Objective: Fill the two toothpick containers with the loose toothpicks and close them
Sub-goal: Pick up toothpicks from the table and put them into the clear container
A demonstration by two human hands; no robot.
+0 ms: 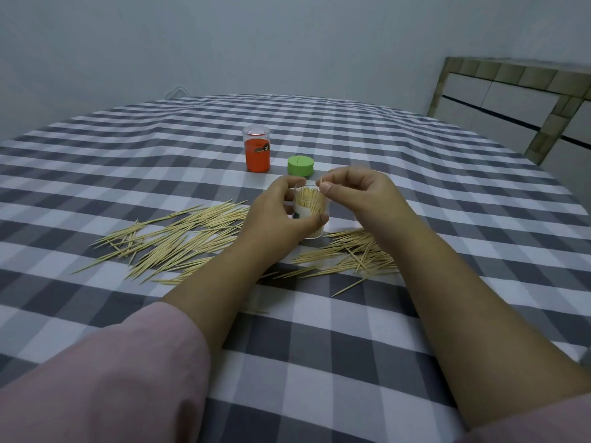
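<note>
My left hand [278, 215] grips a clear toothpick container [311, 207] that stands upright on the checked cloth, packed with toothpicks and open at the top. My right hand [355, 193] pinches a toothpick [320, 181] just above the container's mouth. A green lid [300, 166] lies on the cloth just behind the container. An orange container [257, 153] with a clear cap stands farther back to the left. Loose toothpicks lie in a wide pile on the left [179, 238] and a smaller pile on the right [355, 254].
The grey-and-white checked tablecloth [319, 346] covers the whole table. A tiled counter with white panels [518, 100] stands at the back right, beyond the table edge. A plain wall rises behind.
</note>
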